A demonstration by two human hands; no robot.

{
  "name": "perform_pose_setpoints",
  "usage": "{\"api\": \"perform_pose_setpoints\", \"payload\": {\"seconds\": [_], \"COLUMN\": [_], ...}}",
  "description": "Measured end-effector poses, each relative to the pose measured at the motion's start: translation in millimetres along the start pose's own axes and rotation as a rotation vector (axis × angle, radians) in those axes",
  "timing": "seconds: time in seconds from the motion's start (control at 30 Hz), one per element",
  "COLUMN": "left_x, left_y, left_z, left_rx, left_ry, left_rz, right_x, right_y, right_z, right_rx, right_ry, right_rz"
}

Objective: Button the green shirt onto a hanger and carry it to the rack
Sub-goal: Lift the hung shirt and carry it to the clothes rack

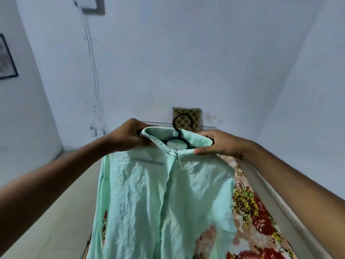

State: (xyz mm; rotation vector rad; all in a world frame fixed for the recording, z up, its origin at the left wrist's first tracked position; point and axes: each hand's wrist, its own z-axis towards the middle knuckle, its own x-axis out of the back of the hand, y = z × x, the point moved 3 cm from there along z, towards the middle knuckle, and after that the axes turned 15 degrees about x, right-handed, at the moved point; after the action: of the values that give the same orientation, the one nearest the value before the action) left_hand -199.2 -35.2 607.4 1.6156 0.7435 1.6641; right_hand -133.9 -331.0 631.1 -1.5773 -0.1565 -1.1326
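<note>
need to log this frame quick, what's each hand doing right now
Left hand: closed, gripping the left side of the green shirt's collar at the hanger.
Right hand: closed, pinching the collar's right side.

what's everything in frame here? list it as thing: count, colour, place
green shirt: 1, pale mint green, centre, hanging from the hanger over the bed
hanger: 1, black, inside the shirt collar, hook sticking up
bedsheet: 1, floral red and yellow on pale ground, lower right under the shirt
cushion: 1, brown patterned, against the far wall behind the hook
cables: a few, dark, running down the wall at upper left
picture frame: 1, dark frame, left wall
left hand: 1, grips the collar's left side
right hand: 1, grips the collar's right side
</note>
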Motion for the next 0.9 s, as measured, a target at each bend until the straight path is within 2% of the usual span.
{"api": "perform_pose_setpoints", "payload": {"seconds": [0.07,0.23,0.33,0.47,0.6,0.73,0.9], "left_x": [6.6,-4.0,-22.5,-31.6,-22.0,1.6,17.5], "left_y": [44.0,125.0,161.8,182.3,194.8,198.8,200.0], "left_z": [-23.0,-70.3,-99.7,-135.5,-158.6,-179.6,-196.7], "left_rx": [-0.048,-0.151,-0.165,-0.139,-0.135,-0.089,-0.076], "left_ry": [0.034,0.117,0.169,0.212,0.250,0.273,0.229], "left_rz": [0.054,0.152,0.231,0.282,0.318,0.261,0.126], "right_x": [22.8,50.6,53.2,50.1,63.2,79.5,80.9], "right_y": [-40.3,-120.0,-150.8,-173.6,-198.4,-223.1,-247.1], "right_z": [-24.4,-72.7,-108.8,-138.8,-147.9,-148.8,-144.2], "right_rx": [0.066,0.252,0.291,0.319,0.387,0.430,0.470], "right_ry": [0.057,0.306,0.332,0.348,0.447,0.426,0.409], "right_rz": [-0.042,0.082,0.081,-0.023,-0.080,-0.071,-0.046]}}
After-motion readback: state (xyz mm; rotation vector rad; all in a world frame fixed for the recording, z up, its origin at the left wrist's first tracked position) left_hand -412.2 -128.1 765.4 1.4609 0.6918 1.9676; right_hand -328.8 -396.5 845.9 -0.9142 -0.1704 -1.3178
